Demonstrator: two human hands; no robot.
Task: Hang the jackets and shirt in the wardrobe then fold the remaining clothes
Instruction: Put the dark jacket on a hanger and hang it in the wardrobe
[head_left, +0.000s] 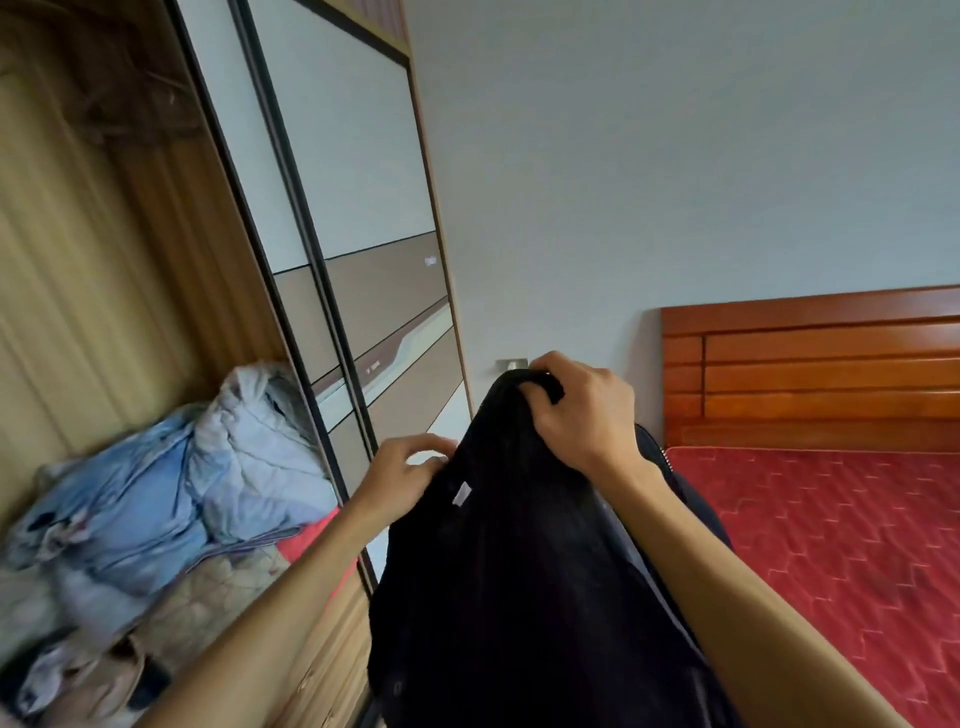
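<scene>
both bare forearms reach up and forward, the right hand raised higher with its fingers curled over the top of a black fabric garment, the left hand pinching its edge lower down.

Your right hand grips the black jacket at its top; your left hand pinches its edge just below.

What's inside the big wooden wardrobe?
Inside the wooden wardrobe, a crumpled pale blue garment lies atop a pile of beige and red clothes. Whatever sits under the pile is hidden.
</scene>
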